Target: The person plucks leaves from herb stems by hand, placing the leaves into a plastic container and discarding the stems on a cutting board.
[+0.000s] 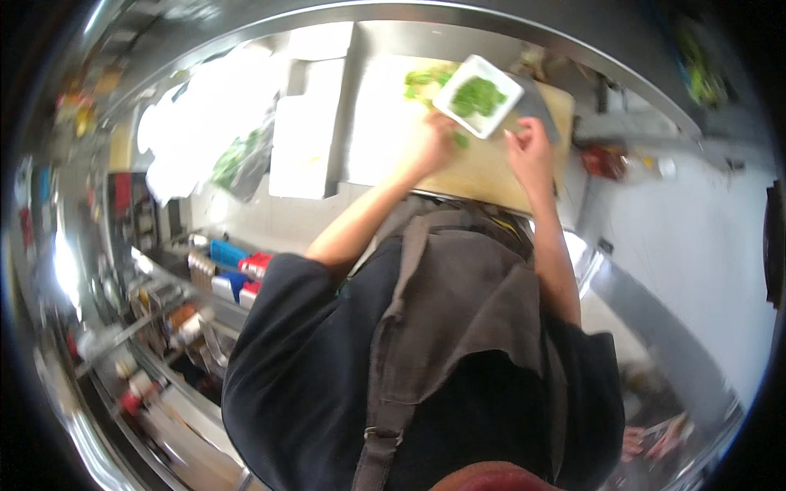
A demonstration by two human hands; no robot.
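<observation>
A square white container holding green leaves stands on a pale yellow cutting board. My left hand is at its near left side, fingers bent downward. Beside those fingers is a small green leaf; blur hides whether they pinch it. To the container's right, my right hand hovers with curled fingers, the thumb apart from the index finger and nothing visible between them. More loose leaves lie behind the container's left side. A dark grey flat piece lies under or behind its right side.
White boxes or trays stand left, beside a bright plastic bag and bagged greens. A bottle with red contents lies right of the board. A steel rail curves across the far side. Another pair of hands shows lower right.
</observation>
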